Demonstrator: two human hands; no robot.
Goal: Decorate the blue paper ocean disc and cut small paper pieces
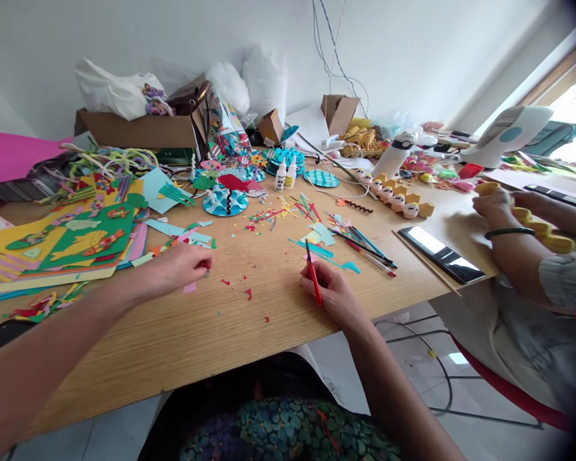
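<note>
1. Two bare hands, set well apart over one wood-grained table (pixel 173 352).
2. Left hand (pixel 185 264): one, fingers drawn together in a closed pinch; a small red piece (pixel 205 264) shows at the fingertips, its material and full outline hidden.
3. Right hand (pixel 333 291): one, fingers curled firmly about the red handles of one pair of scissors (pixel 313 276), near the table's front edge; the slim dark blades point away from the wearer and appear together.
4. Red scraps (pixel 248 294): at least four, small and irregular, lying between the hands; one flat pink scrap (pixel 189 288) lies just beside the left hand.
5. Glue bottles (pixel 290 174): two, white plastic with tapered nozzles, side by side.
6. Blue discs: one, scalloped in pattern, bears paper fish, including a red fish (pixel 234 183); another blue disc (pixel 321 178) lies flat, right of the bottles.
7. Green sheet (pixel 84 238): paper, at left, overlaid with several fish-shaped cut-outs.
8. Phone (pixel 441 254): one, glossy and rectangular; one thin, straight wooden stick (pixel 422 259) lies beside it.
9. Co-worker's hands (pixel 493 200): at far right, at a yellow, cupped carton strip (pixel 557 242).
</note>
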